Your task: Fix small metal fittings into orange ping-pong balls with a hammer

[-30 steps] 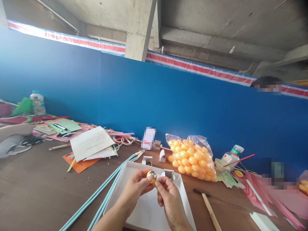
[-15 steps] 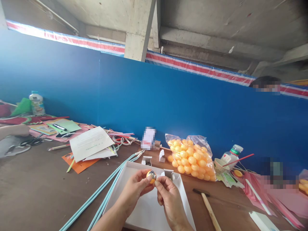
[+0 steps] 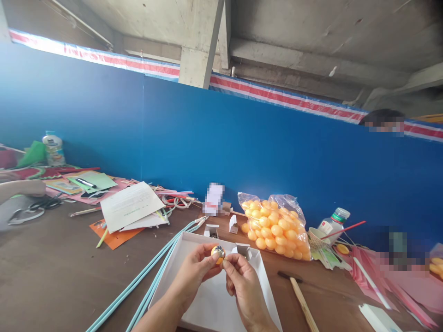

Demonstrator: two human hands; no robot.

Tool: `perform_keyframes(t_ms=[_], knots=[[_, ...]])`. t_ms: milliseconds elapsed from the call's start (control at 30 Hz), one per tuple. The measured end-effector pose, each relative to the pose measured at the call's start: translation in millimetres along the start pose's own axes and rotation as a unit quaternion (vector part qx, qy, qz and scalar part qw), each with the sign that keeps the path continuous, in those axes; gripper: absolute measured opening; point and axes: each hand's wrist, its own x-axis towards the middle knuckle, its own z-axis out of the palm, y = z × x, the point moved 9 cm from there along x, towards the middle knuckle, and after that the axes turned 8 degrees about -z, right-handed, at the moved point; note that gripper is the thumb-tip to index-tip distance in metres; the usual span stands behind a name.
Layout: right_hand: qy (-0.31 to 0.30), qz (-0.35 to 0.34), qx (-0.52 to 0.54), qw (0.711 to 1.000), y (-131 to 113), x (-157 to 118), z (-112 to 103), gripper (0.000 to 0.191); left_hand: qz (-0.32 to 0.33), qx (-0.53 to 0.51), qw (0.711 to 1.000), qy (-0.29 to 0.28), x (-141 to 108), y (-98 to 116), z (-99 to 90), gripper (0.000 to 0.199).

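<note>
Between the thumb and fingers of my left hand (image 3: pixel 192 269) is a small orange ball (image 3: pixel 218 259) with a shiny silver patch on its upper side. My right hand (image 3: pixel 245 281) is closed in a pinch, its fingertips meeting at the ball's lower right side. Anything inside that pinch is too small or hidden to make out. Both hands are above a shallow white box (image 3: pixel 204 318). At the box's far right corner is a small grey-white carton (image 3: pixel 243 250), partly behind my right hand.
Right of the box lie a hammer (image 3: pixel 301 299) and a clear bag of orange balls (image 3: pixel 277 230). Light-blue cords (image 3: pixel 138 281) run along its left side. Papers (image 3: pixel 131 207) are piled further left, near another person's arm (image 3: pixel 22 188). A blue partition (image 3: pixel 207 138) stands behind.
My hands and the ball keep nearly the same position. The other person's arm at the far left has shifted slightly to the right.
</note>
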Motion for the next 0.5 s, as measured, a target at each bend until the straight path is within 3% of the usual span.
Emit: perform_keyframes(t_ms=[500], knots=[[-0.002,-0.001,0.004,1.0,0.0,-1.8,1.0,0.022,-0.001,0.001,1.0,-0.012,-2.3,1.5,2.6,0.039]])
